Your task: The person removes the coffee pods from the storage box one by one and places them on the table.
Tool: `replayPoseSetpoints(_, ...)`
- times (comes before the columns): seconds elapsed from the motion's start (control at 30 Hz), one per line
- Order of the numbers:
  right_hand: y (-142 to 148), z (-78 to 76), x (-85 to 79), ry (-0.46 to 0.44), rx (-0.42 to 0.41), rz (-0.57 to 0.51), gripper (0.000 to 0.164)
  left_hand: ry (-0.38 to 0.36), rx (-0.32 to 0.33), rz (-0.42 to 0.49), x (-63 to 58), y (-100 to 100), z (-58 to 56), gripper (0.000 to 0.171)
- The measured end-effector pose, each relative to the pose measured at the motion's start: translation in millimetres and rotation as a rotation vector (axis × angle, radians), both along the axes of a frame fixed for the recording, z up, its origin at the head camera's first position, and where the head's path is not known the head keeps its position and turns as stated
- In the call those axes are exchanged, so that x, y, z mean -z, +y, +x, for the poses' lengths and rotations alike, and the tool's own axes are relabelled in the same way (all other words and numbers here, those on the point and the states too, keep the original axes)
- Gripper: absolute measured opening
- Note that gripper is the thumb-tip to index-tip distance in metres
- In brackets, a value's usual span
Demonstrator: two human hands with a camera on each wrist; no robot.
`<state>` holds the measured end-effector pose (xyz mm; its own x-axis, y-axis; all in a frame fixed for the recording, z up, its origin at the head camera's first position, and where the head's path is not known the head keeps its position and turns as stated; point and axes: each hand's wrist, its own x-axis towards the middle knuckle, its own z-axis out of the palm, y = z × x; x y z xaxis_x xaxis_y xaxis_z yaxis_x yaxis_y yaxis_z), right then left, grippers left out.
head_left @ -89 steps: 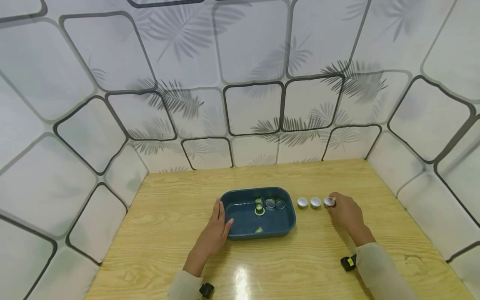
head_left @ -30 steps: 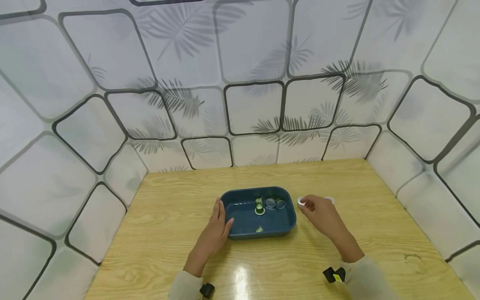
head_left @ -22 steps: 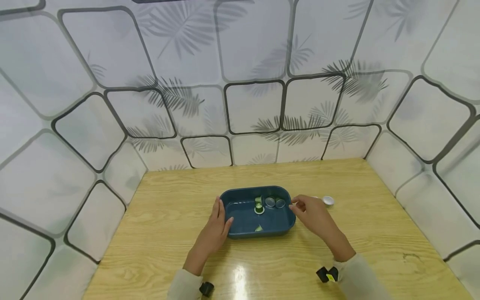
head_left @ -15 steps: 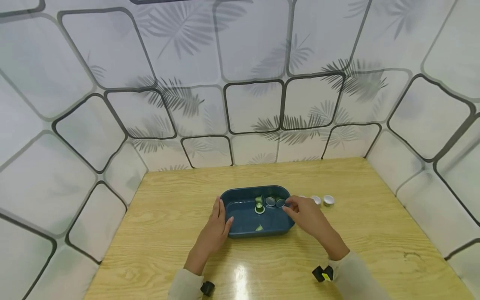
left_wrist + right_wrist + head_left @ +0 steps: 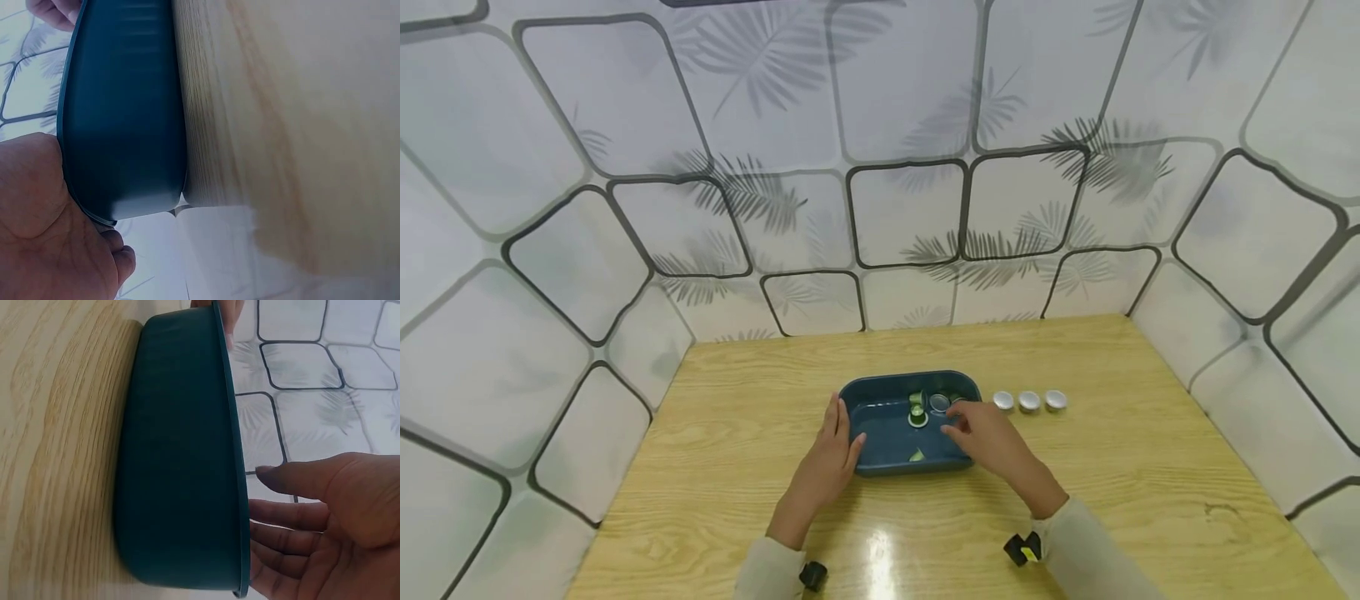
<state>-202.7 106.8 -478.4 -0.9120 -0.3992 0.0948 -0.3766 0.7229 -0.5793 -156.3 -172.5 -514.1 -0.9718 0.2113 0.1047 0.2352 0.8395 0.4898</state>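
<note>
A dark blue rectangular tray (image 5: 880, 450) sits on the wooden table. My left hand (image 5: 823, 458) holds its left end, fingers along the outer side and thumb over the rim. My right hand (image 5: 988, 437) reaches over the right part of the tray; in the right wrist view its thumb and fingers are apart beyond the rim, with nothing seen between them. In the tray, a green coffee capsule (image 5: 917, 414) stands rim down, and a clear-looking round lid (image 5: 938, 403) faces up nearby. My right hand partly hides another capsule. A small green piece (image 5: 917, 455) lies near the front wall.
Three small silver-white capsules, the left one (image 5: 1003, 401), the middle one (image 5: 1029, 402) and the right one (image 5: 1056, 400), stand in a row right of the tray. Patterned walls (image 5: 910, 217) close in the table's back and sides.
My right hand has left the rightmost white capsule, passed leftward along the row and come in over the tray. The three white capsules show uncovered again. My left hand and the tray stay put.
</note>
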Motion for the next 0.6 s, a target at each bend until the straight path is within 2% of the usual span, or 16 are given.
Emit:
replayPoseSetpoints(0.1,-6,-1.8,3.2,-0.038,-0.02,0.042,0.023,-0.001,-0.001,-0.001,0.0,0,-0.1,0.07)
replayPoseSetpoints(0.27,-15,-5.7,6.7,-0.047,-0.045,0.093,0.014,-0.007,0.0,0.001,-0.1,0,0.0,0.07)
replayPoseSetpoints(0.43,-22,-7.0,6.6,-0.064,-0.037,0.117,0.012,-0.005,-0.002,0.003,-0.1,0,0.3,0.07)
replayPoseSetpoints(0.6,-27,-8.3,8.2,-0.115,-0.05,0.115,0.036,-0.006,-0.002,-0.004,0.6,-1,-0.2,0.07)
